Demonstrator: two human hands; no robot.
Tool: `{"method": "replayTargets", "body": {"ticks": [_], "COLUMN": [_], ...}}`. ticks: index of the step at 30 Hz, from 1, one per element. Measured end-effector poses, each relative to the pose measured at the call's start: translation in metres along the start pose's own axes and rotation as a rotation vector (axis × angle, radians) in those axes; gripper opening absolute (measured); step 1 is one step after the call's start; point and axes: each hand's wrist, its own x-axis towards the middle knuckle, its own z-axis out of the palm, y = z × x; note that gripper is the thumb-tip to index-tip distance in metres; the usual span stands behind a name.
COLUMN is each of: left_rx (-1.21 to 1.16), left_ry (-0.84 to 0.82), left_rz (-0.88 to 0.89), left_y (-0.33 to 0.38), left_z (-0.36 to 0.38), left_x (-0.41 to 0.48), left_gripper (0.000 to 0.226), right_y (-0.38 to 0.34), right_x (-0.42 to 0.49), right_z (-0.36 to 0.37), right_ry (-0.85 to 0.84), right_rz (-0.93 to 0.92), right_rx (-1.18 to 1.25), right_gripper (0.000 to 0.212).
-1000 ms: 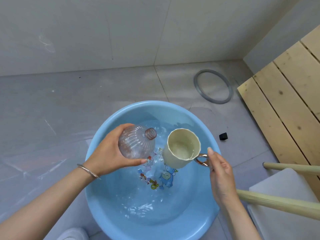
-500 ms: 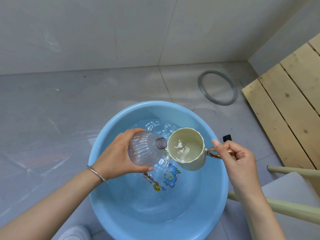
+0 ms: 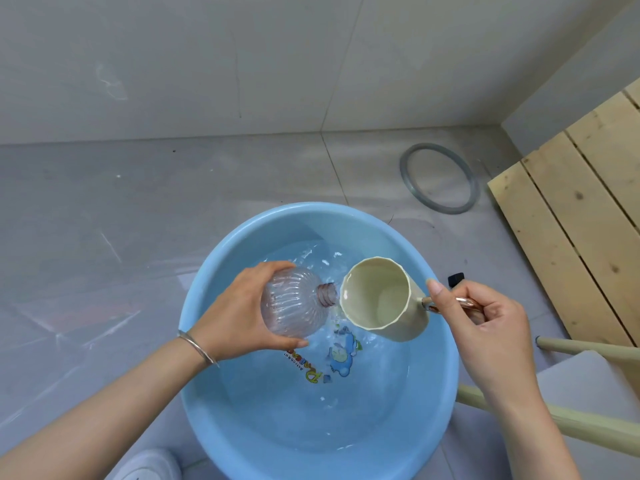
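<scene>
Bottle, clear, ribbed and open-necked, lies tilted on its side in the left hand, whose fingers curl around its body above a blue basin holding water. A metal bangle circles that wrist. Just beside the bottle's neck, a cream mug tips toward it, the right hand gripping its copper-coloured handle. Beyond the basin, a small black object, a grey ring and wooden slats lie on the grey floor.
</scene>
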Motion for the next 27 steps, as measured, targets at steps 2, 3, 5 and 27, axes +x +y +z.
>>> {"method": "replayTargets", "body": {"ticks": [2, 3, 5, 27], "left_rx": [0.013, 0.020, 0.027, -0.025], "left_ry": [-0.007, -0.012, -0.017, -0.008], "left_rz": [0.004, 0.004, -0.002, -0.014], "left_y": [-0.001, -0.002, -0.003, -0.002], "left_z": [0.000, 0.001, 0.001, 0.003], "left_x": [0.000, 0.000, -0.001, -0.001], "left_gripper": [0.101, 0.101, 0.100, 0.107], "right_y": [-0.003, -0.004, -0.007, -0.020], "right_x": [0.000, 0.000, 0.000, -0.001], "right_z": [-0.001, -0.001, -0.002, -0.010], "right_ry": [0.004, 0.005, 0.000, 0.010], "right_rz": [-0.003, -0.007, -0.016, -0.152], "right_rx": [-0.023, -0.035, -0.053, -0.204], "right_gripper": [0.040, 0.040, 0.040, 0.039]}}
